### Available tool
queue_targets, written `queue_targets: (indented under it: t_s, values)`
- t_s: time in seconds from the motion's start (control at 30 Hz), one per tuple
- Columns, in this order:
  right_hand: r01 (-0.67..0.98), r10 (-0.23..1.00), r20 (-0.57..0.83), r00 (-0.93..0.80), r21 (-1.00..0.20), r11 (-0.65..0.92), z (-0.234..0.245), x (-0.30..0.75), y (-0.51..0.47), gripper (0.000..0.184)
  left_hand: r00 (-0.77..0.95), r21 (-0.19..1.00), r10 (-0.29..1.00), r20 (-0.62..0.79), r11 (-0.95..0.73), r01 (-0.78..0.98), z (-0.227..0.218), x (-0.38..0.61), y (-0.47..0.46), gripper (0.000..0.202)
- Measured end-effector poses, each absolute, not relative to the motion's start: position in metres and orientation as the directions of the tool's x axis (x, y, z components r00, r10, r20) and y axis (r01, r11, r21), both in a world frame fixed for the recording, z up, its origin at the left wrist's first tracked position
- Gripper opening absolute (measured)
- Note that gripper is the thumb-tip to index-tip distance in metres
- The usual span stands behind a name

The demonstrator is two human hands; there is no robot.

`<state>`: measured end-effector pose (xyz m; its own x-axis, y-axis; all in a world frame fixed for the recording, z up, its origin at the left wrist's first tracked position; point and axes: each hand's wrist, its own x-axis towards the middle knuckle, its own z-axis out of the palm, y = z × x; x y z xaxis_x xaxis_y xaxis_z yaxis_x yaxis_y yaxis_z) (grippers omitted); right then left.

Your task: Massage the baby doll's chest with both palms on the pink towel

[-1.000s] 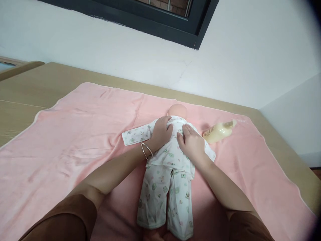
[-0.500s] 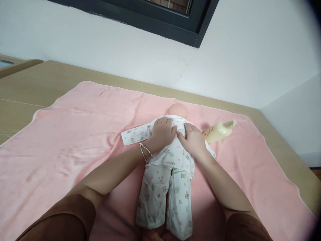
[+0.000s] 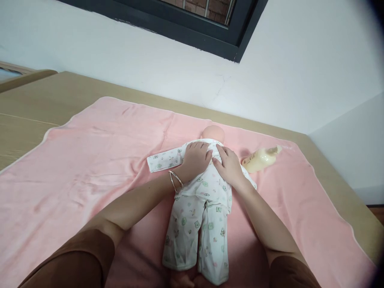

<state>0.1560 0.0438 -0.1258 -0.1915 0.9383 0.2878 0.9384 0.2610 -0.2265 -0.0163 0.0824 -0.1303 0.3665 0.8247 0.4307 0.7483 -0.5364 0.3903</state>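
Observation:
A baby doll [image 3: 207, 188] in a white printed top and trousers lies stretched out with its bald head [image 3: 213, 132] at the far end and its bare feet toward me. Flat on the left of its upper body rests my left hand [image 3: 196, 160], open, a bracelet [image 3: 175, 182] on its wrist. My right hand [image 3: 229, 166] lies open on the right of the upper body, its thumb close to the left thumb. Neither hand grips anything. The doll's left-side sleeve [image 3: 164, 160] points outward; my right arm partly covers the other sleeve.
Under the doll spreads a pink blanket [image 3: 120, 140] on a wooden table [image 3: 75, 86]. A pale yellow pump bottle [image 3: 260, 159] lies on its side to the right of my right hand. Behind the table are a white wall [image 3: 180, 76] and a dark window frame [image 3: 210, 42].
My right fingers have slid slightly left and inward on the doll's upper body. The view has shifted a little. My left hand stays in about the same place on the doll.

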Motion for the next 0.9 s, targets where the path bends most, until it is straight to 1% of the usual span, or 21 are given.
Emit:
queue_targets:
  t_s: [0.1,0.3,0.43,0.77,0.9]
  values:
    - [0.944,0.941,0.284,-0.186,-0.213,0.251,-0.125,0.155,0.043,0.060,0.376,0.372,0.809,0.451,-0.554,0.745,-0.131,-0.016,0.082,0.028]
    - [0.941,0.941,0.288,-0.178,-0.228,0.248,-0.125,0.154,0.043,0.059,0.401,0.254,0.799,0.447,-0.544,0.800,-0.129,-0.014,0.077,0.028]
    - [0.942,0.943,0.288,-0.167,-0.237,0.240,-0.126,0.154,0.042,0.059,0.421,0.206,0.789,0.448,-0.549,0.810,-0.126,-0.013,0.075,0.027]
    - [0.942,0.942,0.294,-0.162,-0.238,0.236,-0.127,0.153,0.041,0.057,0.433,0.152,0.764,0.478,-0.557,0.816,-0.124,-0.013,0.072,0.024]
    - [0.951,0.948,0.279,-0.156,-0.215,0.220,-0.123,0.149,0.038,0.057,0.448,0.123,0.770,0.454,-0.552,0.825,-0.122,-0.013,0.071,0.022]
